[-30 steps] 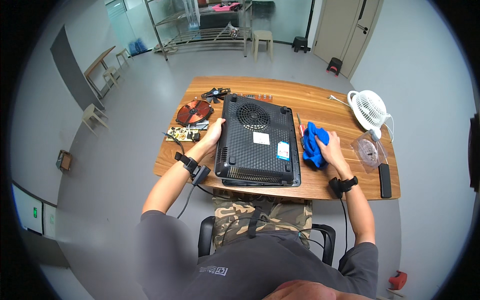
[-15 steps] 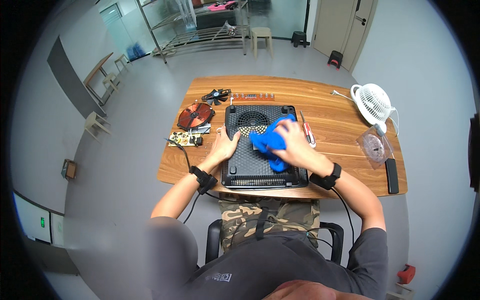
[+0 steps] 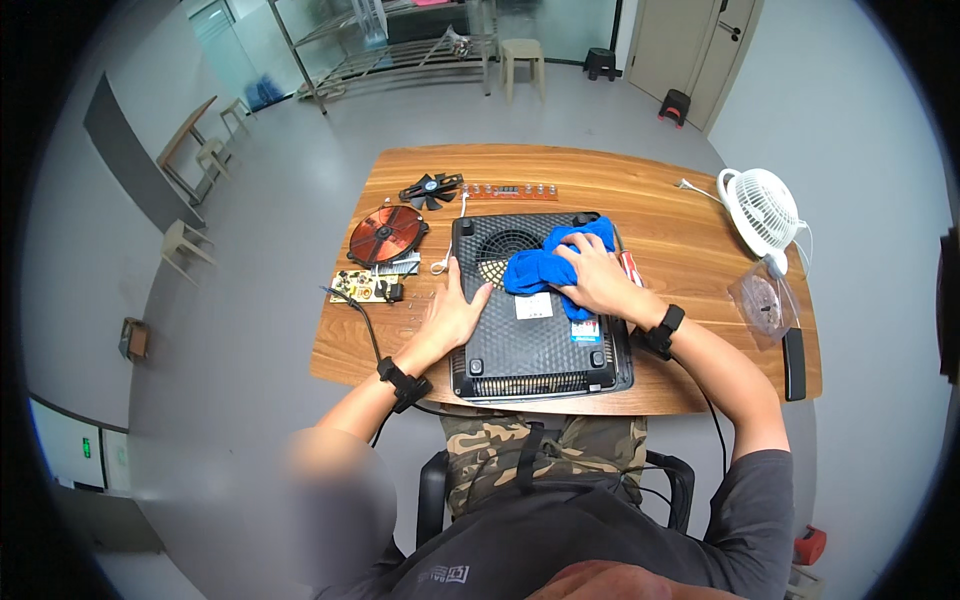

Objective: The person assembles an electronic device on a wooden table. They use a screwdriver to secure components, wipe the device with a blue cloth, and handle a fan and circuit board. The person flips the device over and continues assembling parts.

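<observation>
Black housing (image 3: 510,345) lies flat on surface (image 3: 690,300), feet up, long axis approx. near-far, between the hands. L hand (image 3: 456,312): thumb & fingers spread, at housing's L edge. R hand (image 3: 598,278): closed on bunched blue cloth (image 3: 537,272), on housing's far R area, cloth overlapping R side of round vent (image 3: 508,241). R hand reaches further over the top; L hand is nearer PCB (image 3: 365,286) & copper-coloured coil (image 3: 385,236).
</observation>
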{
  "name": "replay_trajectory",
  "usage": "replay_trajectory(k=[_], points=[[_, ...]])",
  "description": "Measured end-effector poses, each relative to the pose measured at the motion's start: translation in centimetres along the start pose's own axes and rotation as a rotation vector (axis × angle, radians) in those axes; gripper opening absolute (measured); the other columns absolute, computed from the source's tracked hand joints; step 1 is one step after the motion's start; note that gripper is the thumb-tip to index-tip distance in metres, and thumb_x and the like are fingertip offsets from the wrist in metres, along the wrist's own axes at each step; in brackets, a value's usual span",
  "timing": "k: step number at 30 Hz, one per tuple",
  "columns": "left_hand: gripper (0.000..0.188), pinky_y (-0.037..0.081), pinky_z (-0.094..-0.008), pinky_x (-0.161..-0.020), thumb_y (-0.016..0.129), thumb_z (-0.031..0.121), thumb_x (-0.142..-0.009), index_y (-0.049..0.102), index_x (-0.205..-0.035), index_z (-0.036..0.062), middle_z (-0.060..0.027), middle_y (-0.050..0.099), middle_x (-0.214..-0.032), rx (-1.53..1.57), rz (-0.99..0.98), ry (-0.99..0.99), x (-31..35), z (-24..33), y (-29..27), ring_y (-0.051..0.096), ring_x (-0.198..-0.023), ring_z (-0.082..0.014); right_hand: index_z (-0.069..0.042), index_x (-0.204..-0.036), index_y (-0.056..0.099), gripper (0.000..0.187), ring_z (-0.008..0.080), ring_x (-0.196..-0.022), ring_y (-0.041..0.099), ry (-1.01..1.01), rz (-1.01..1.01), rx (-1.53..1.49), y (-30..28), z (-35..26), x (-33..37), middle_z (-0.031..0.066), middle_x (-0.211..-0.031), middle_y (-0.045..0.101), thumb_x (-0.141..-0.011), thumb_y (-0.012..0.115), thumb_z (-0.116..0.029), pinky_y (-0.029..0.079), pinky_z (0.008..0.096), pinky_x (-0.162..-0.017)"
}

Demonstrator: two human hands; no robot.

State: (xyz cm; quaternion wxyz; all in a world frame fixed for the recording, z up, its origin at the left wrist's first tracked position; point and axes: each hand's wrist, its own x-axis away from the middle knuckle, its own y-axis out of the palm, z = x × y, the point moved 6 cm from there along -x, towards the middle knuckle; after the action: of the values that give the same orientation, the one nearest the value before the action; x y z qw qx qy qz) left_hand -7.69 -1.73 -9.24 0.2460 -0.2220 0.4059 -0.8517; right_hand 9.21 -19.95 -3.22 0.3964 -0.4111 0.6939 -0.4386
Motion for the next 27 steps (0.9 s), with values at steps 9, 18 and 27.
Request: replay_trajectory(k=[9,18,27], points=[[0.097,0.047,-0.0544,-0.099,0.05,0.06,-0.096,0.006,-0.16,0.0033,-0.0406,0.054,-0.127,0.024,0.0,0.042,0.0,-0.2,-0.2,0.059,-0.114,-0.0534,-0.001,-0.13,0.052,0.056,0.0448,-0.123,0.047,0.268,0.051,0.08,1.9,1.6,-4.7,0.0202,-0.13,0.052,-0.085,0.075,-0.026,0.054,0.0615,-0.085],[0.097,0.045,-0.0541,-0.103,0.047,0.065,-0.095,0.008,-0.16,0.0042,-0.0375,0.054,-0.133,-0.025,-0.014,-0.043,0.5,0.1,-1.1,0.056,-0.122,-0.0515,-0.008,-0.134,0.056,0.057,0.0467,-0.124,0.051,0.216,-0.049,-0.067,-1.4,0.7,-10.0,0.0241,-0.136,0.052,-0.089,0.07,-0.041,0.048,0.0565,-0.099],[0.097,0.045,-0.0545,-0.104,0.049,0.062,-0.096,0.006,-0.158,-0.0001,-0.0445,0.046,-0.133,0.021,-0.044,-0.029,0.4,0.1,-0.7,0.054,-0.12,-0.0564,-0.012,-0.153,0.037,0.084,0.0466,-0.143,0.034,0.283,-0.342,0.127,3.8,3.0,-13.7,0.0196,-0.157,0.037,-0.089,0.066,-0.057,0.033,0.0678,-0.109]])
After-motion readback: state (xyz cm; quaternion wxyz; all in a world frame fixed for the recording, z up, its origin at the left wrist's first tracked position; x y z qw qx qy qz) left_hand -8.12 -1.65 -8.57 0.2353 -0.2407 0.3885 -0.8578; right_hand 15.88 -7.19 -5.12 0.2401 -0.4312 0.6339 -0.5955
